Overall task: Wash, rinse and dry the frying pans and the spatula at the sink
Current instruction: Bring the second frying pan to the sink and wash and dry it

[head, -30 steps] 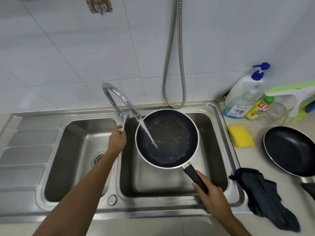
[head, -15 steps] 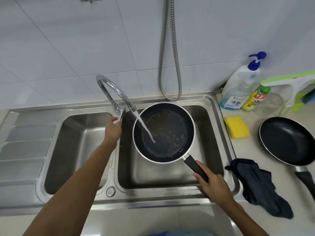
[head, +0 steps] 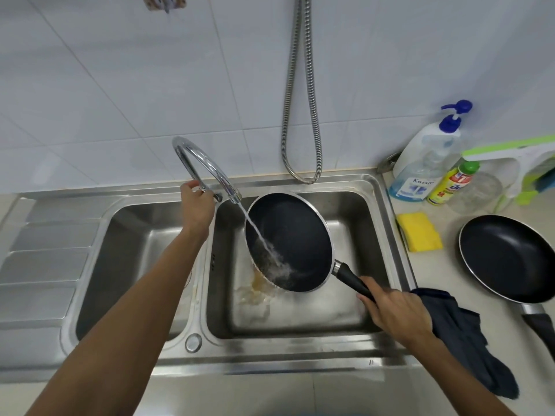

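Pan (head: 297, 235) tilted, brownish water (head: 259, 284) spilling into basin (head: 318, 318); left hand (head: 196, 205) grips tap (head: 204, 163).

We lose the handle of the black round frying pan (head: 507, 259) past the four o'clock edge; the curved chrome tap (head: 204, 163) hides the fingers of our left hand (head: 196, 205).

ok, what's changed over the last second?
The right hand has tipped the frying pan from level to steeply tilted, low edge toward the near left. Brownish water now spills from it into the right basin. Unchanged: the right hand keeps its grip on the handle, the left hand stays on the tap, and water still runs. The second pan, sponge and cloth have not moved.
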Motion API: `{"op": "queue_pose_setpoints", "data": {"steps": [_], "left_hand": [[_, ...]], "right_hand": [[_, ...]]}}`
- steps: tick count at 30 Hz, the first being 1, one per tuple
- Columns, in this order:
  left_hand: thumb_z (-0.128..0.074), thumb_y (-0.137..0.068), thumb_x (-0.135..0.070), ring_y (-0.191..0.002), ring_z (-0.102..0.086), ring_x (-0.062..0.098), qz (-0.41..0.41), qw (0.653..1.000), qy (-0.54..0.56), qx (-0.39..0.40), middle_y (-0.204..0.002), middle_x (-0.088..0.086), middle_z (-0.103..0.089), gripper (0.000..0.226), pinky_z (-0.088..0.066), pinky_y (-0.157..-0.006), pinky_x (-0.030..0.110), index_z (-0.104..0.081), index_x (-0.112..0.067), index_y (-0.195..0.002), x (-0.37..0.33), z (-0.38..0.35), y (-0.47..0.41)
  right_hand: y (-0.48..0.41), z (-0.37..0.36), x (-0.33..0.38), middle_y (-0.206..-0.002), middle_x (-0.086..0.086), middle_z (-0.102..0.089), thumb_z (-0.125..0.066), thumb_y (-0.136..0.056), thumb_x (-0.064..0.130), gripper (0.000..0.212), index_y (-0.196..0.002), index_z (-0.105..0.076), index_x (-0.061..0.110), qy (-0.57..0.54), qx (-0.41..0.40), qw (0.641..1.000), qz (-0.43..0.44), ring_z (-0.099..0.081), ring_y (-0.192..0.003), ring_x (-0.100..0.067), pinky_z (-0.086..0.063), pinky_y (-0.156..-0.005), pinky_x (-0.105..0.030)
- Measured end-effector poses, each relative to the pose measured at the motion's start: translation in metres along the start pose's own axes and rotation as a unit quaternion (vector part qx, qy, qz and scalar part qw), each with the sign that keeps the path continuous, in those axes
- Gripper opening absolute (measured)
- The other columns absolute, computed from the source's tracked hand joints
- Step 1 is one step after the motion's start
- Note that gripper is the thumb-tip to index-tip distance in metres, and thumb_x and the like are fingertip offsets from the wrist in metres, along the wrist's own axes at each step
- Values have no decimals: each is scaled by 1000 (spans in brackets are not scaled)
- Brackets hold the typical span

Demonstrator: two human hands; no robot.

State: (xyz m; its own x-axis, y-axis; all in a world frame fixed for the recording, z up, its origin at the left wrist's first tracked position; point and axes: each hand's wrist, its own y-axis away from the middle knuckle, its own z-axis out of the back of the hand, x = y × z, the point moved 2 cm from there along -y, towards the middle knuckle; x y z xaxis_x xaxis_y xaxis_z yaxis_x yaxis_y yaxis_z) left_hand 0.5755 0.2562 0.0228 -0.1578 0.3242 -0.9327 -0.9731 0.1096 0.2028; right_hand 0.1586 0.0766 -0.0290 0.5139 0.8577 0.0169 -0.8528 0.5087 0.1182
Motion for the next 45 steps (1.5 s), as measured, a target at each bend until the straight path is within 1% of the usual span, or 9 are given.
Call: {"op": "queue_pose_setpoints", "data": {"steps": [7, 11, 17, 25, 29, 32, 37, 41, 45], "left_hand": [[-47, -98, 4, -105, -56, 25, 4, 996, 37, 83, -135, 27, -55, 45, -48, -97, 46, -36, -9, -140, 1, -14, -10], [-46, -98, -2, -129, -54, 28, 2, 994, -3, 111, -141, 14, -54, 46, -44, -112, 47, -35, -13, -141, 3, -14, -11], [-46, -103, -10, -110, -61, 36, -40, 975, -156, 154, -127, 17, -60, 38, -51, -92, 45, -40, -6, -141, 34, -12, 34], [-55, -102, -16, -108, -65, 29, -21, 913, -256, 318, -115, 14, -70, 21, -50, -94, 35, -68, -2, -110, 80, -35, 156], [-49, -105, -42, -72, -70, 12, 142, 885, -147, 417, -103, 14, -71, 43, -51, -54, 18, -68, -3, -104, 83, -50, 218], [-31, -94, -77, -75, -74, 14, 294, 841, -97, 443, -93, 6, -74, 75, -56, -61, 26, -66, -11, -107, 87, -60, 254], [-70, -84, -64, -90, -73, 29, 424, 834, 89, 343, -92, 14, -75, 59, -59, -92, 43, -71, -6, -95, 100, -78, 287], [-75, -91, -34, -76, -71, 29, 357, 904, 88, 217, -80, 16, -71, 39, -59, -70, 35, -67, 4, -89, 114, -74, 301], [-69, -96, -26, -64, -66, 28, 370, 901, 123, 190, -71, 16, -66, 31, -59, -63, 40, -63, 2, -87, 113, -73, 312]], "right_hand": [[6, 14, -6, -57, -1, -61, -74, -88, 34, 43, -126, -63, 19, 33, 12, 999, 1, -50, -32, -25, -41, -31, -28], [3, 24, -15, -55, -5, -55, -78, -85, 28, 48, -129, -65, 14, 56, -2, 998, -4, -46, -28, -28, -37, -30, -28], [2, 30, -26, -79, 3, -61, -66, -92, 26, 70, -152, -30, 30, 127, 28, 991, -27, -61, -49, -22, -36, -42, -31], [23, 28, 11, -67, 2, -65, -57, -97, 45, 45, -136, -41, 32, 19, -5, 998, -63, -63, -48, -24, -42, -40, -31], [38, 14, 51, -69, 1, -68, -50, -98, 53, 33, -125, -42, 36, -127, -7, 983, -136, -68, -62, -26, -41, -49, -32], [47, 9, 85, -80, 4, -69, -53, -98, 52, 28, -120, -47, 36, -250, 23, 950, -187, -71, -79, -27, -50, -61, -35], [59, 8, 135, -91, 7, -67, -35, -105, 40, 22, -116, -52, 33, -390, 63, 888, -235, -60, -71, -6, -51, -69, -33], [69, 15, 141, -97, 1, -69, -28, -107, 32, 25, -115, -51, 28, -450, 106, 854, -239, -64, -79, -10, -53, -70, -31], [73, 26, 100, -96, 6, -67, -42, -103, 36, 19, -103, -61, 32, -344, 77, 922, -163, -64, -82, -11, -56, -76, -35]]}}
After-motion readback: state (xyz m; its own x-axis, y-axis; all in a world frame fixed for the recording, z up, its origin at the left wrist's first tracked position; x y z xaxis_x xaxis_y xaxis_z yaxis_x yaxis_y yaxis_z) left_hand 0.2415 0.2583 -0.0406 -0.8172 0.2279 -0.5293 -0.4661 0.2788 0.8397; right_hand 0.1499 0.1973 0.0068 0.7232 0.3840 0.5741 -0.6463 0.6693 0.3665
